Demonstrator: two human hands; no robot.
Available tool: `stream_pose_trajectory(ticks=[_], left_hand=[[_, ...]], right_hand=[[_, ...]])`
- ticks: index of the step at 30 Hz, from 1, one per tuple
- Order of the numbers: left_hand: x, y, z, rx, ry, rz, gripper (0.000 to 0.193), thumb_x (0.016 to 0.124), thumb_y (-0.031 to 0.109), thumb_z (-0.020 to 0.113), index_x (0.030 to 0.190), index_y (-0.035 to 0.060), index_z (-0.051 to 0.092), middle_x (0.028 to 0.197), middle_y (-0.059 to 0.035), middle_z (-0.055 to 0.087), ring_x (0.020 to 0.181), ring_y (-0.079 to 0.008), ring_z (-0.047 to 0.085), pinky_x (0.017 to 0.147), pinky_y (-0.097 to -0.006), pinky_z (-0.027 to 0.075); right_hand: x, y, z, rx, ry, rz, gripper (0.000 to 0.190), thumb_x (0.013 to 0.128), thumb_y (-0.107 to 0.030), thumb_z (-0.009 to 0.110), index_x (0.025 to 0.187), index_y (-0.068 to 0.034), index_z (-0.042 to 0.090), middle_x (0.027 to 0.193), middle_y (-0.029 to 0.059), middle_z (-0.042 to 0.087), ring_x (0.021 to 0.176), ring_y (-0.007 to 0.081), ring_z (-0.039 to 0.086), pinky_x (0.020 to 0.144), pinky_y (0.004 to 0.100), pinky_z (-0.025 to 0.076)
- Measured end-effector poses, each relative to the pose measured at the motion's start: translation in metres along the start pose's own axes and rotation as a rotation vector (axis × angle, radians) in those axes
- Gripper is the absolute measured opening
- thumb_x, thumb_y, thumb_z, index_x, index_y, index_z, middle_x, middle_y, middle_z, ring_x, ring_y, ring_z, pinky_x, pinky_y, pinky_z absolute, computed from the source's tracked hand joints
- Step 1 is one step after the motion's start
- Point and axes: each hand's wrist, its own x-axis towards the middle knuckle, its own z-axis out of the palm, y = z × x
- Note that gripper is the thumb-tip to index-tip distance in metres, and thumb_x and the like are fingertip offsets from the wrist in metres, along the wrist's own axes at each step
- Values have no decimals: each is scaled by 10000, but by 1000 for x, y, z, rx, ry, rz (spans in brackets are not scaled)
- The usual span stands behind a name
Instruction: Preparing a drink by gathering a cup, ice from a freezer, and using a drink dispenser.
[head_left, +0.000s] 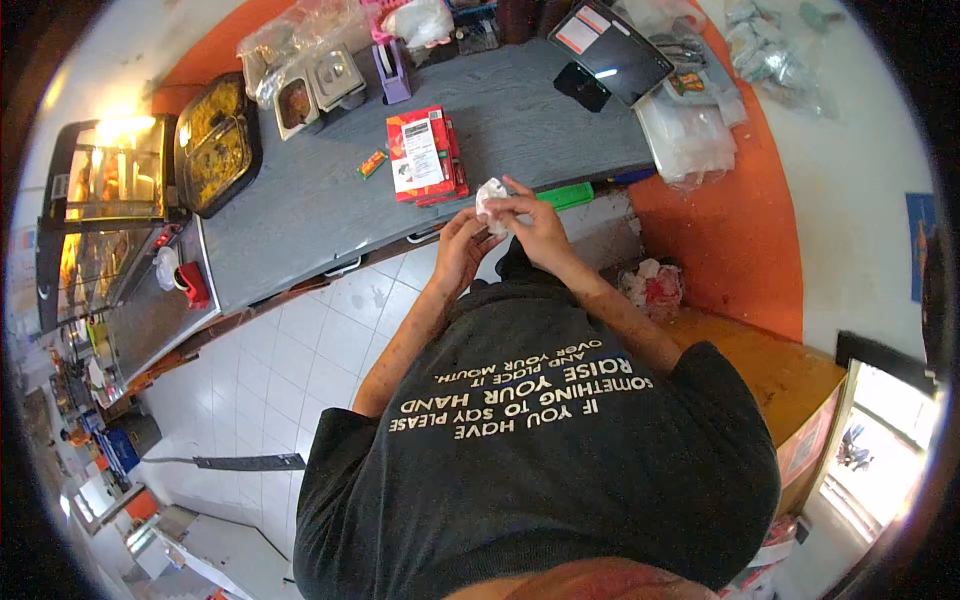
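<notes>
Both hands meet at the front edge of a dark grey wood-grain counter (300, 195). Between their fingers is a small crumpled white bundle (491, 193), perhaps thin plastic or paper; its contents cannot be made out. My left hand (461, 244) pinches its lower left side. From the right, my right hand (536, 229) grips it with thumb and fingers. Just beyond the hands, a stack of red boxes (455, 161) lies on the counter under a sheet of printed white paper (420, 154). A small orange and green sachet (371, 163) lies left of the boxes.
At the back stand a purple tape dispenser (392, 71), metal food pans (296, 109) and a black divided tray of yellow food (217, 146). A phone (581, 86), a dark tablet-like device (615, 52) and clear plastic bags (686, 142) lie right. A lit glass display case (112, 172) stands left.
</notes>
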Motion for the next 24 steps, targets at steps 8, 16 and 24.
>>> stream_pose_trajectory(ticks=[8, 16, 24], left_hand=[[-15, -42, -4, 232, -110, -92, 134, 854, 62, 614, 975, 47, 558, 880, -44, 633, 802, -122, 602, 735, -278, 490], [-26, -52, 28, 53, -301, -236, 117, 875, 83, 586, 977, 28, 598, 885, -52, 635, 847, -130, 595, 752, -304, 501], [-4, -73, 42, 273, -242, -257, 135, 865, 61, 559, 996, 48, 589, 916, -50, 630, 793, -139, 591, 726, -307, 506]], right_hand=[[-67, -15, -5, -456, 91, -185, 160, 807, -12, 592, 942, -61, 663, 1196, 49, 594, 1328, 305, 299, 1049, 418, 292], [-107, -59, -43, -180, 206, -5, 326, 779, -42, 646, 1095, -119, 624, 1319, 57, 488, 1295, 242, 348, 1027, 425, 322], [-123, -49, -63, -244, 278, -51, 311, 782, -23, 629, 1093, -30, 620, 1069, 146, 625, 995, 228, 595, 817, 312, 490]])
